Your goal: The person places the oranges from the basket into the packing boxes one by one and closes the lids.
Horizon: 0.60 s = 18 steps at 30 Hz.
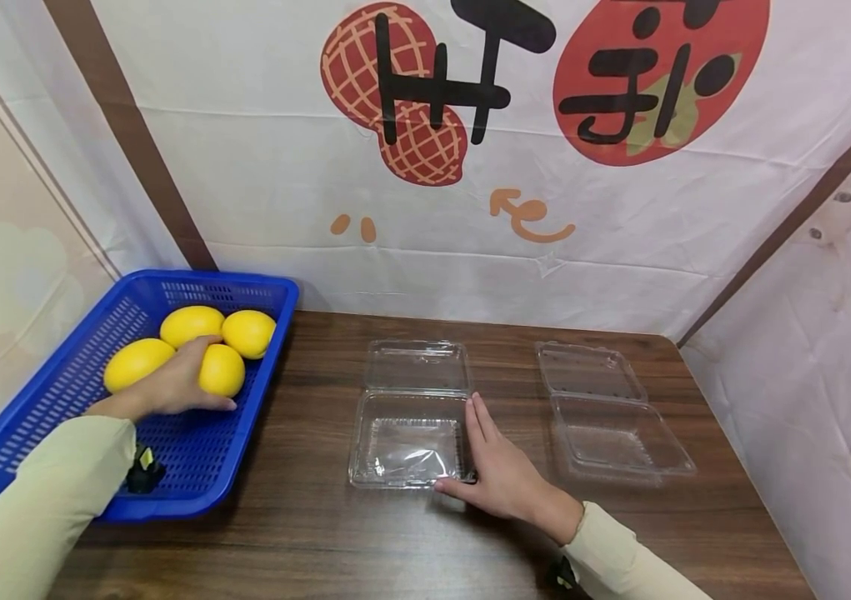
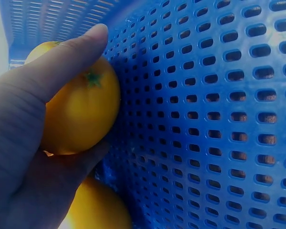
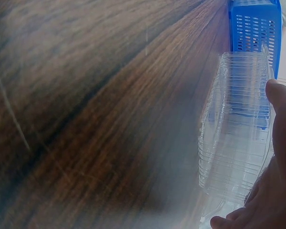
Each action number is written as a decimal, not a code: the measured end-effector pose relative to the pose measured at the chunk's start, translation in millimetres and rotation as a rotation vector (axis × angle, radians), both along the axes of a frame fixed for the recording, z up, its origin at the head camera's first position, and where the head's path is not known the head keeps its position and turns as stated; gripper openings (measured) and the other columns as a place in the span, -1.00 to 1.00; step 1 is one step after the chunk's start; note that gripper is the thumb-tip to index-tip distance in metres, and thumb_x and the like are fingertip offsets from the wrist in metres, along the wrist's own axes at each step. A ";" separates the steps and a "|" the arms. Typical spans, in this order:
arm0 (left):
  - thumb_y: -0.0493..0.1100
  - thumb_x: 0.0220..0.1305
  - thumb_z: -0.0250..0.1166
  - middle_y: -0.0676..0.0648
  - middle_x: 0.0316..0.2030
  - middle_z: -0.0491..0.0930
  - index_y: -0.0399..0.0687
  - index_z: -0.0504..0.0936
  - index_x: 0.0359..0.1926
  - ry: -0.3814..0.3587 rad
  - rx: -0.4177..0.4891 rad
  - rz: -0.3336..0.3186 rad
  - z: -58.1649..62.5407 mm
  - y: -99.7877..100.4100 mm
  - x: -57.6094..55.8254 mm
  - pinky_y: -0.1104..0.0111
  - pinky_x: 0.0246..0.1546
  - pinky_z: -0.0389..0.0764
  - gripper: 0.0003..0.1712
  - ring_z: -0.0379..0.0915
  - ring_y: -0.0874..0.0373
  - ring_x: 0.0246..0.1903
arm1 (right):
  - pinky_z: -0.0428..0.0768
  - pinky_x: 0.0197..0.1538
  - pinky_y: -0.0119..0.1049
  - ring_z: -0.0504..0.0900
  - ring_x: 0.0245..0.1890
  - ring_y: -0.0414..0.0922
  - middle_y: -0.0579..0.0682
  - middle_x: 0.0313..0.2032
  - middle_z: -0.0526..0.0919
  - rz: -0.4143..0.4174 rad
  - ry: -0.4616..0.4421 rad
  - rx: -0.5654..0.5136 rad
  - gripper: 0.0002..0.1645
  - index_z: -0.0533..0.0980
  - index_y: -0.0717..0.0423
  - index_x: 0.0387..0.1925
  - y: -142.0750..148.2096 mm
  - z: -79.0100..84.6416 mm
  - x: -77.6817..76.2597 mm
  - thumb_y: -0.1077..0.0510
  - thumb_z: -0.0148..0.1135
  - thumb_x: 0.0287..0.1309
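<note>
**A brown bench (image 1: 305, 542) by a creased white wall (image 1: 245, 183)**

The bench has dark wood lines and a soft shine. The wall shows a red peanut (image 1: 406, 127), a red round shape (image 1: 596, 82) and big black marks (image 1: 463, 90). Brown stripes (image 1: 125, 133) edge it. Pale side walls (image 1: 838, 333) have faint pictures.

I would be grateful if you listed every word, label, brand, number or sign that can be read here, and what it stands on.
I can quote no text with certainty.
Black Chinese-like character on the red peanut print of the backdrop: at the top edge, not surely legible.
Black strokes on the red oval print: cut off by that edge, likewise.
Clear containers, yellow fruits, blue basket: no lettering visible.
</note>
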State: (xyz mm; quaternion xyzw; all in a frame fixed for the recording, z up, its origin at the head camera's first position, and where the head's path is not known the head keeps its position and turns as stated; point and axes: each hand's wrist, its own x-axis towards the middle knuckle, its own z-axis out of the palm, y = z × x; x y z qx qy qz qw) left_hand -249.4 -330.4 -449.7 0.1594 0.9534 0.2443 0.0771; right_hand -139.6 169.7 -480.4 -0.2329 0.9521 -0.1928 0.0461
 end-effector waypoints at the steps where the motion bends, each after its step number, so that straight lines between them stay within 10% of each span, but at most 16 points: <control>1: 0.01 -0.08 0.67 -0.68 0.29 0.10 -0.64 -0.04 0.41 0.001 0.002 -0.002 -0.3 -0.3 -0.1 -0.39 0.15 0.25 0.37 0.17 -0.51 0.19 | 0.63 0.09 -0.02 0.40 0.34 0.23 0.31 0.58 -0.24 -0.001 -0.001 0.000 0.47 -0.22 0.35 0.58 -0.1 -0.1 0.0 -0.56 0.21 0.14; 18: -0.03 -0.03 0.65 -0.64 0.21 0.21 -0.64 0.02 0.38 0.002 0.018 0.008 0.0 -0.8 -0.2 -0.34 0.08 0.35 0.27 0.28 -0.45 0.10 | 0.64 0.07 -0.03 0.44 0.31 0.23 0.31 0.58 -0.23 -0.002 0.009 0.000 0.46 -0.20 0.35 0.58 -0.3 -2.6 0.3 -0.56 0.19 0.15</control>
